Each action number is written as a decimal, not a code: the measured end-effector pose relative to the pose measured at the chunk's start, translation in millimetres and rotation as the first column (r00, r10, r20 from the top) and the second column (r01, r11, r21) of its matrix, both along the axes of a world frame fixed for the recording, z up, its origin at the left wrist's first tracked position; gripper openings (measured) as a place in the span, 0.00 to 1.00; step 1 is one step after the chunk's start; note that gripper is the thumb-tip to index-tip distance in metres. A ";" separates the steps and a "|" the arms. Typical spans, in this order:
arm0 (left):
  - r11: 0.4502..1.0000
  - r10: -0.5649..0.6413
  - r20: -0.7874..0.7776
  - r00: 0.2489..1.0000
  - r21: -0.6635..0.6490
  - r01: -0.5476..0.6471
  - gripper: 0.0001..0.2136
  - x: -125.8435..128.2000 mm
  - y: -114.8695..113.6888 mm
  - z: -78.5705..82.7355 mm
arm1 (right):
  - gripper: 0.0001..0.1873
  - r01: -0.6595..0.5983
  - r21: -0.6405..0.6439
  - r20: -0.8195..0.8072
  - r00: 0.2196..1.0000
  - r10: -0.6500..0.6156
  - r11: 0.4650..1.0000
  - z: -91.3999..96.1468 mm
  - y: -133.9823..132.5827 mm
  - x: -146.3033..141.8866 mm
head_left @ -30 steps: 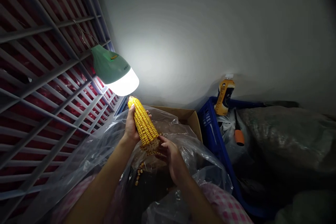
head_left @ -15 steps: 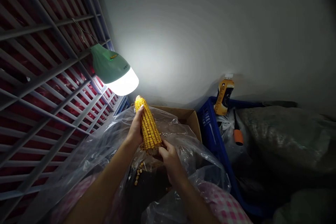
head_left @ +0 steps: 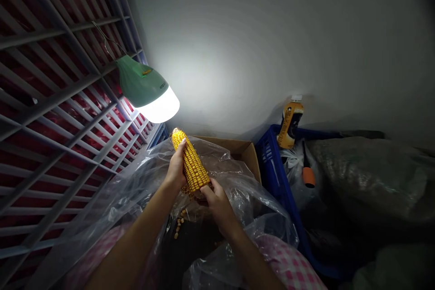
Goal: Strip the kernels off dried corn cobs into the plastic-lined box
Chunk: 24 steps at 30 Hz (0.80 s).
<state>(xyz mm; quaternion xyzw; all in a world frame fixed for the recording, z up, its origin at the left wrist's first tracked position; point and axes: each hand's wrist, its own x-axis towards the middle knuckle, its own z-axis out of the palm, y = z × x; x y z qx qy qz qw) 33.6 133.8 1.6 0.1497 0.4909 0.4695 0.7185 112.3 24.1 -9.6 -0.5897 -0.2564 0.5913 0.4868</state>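
A yellow corn cob (head_left: 192, 163) stands nearly upright over a clear plastic bag (head_left: 136, 181) that lines a cardboard box (head_left: 249, 154). My left hand (head_left: 176, 167) is wrapped round the cob's upper half, fingers reaching to its tip. My right hand (head_left: 215, 201) grips the cob's lower end, thumb pressed on the kernels there. Several loose kernels (head_left: 179, 225) lie on the plastic just below the cob.
A lit green and white lamp (head_left: 147, 93) hangs from a metal grille (head_left: 57, 99) on the left. A blue crate (head_left: 272, 158) at the right holds bags, an orange-handled tool (head_left: 308, 176) and a yellow bottle (head_left: 289, 124). Dark sacks (head_left: 370, 181) fill the right side.
The cob has shifted a little right and lower. My right hand has gone from open fingers beside the cob's base to closing round it.
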 end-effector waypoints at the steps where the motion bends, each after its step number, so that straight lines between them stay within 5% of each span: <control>1: 1.000 -0.006 -0.006 1.000 -0.003 0.006 0.11 -0.4 -0.2 0.5 | 0.15 0.001 0.012 -0.010 1.000 -0.001 1.000 -1.2 -0.3 -0.2; 24: 0.999 -0.004 -0.040 0.999 0.035 0.006 0.11 -5.6 4.8 -7.0 | 0.19 -0.031 -0.037 -0.076 0.997 0.028 0.999 5.2 0.8 1.7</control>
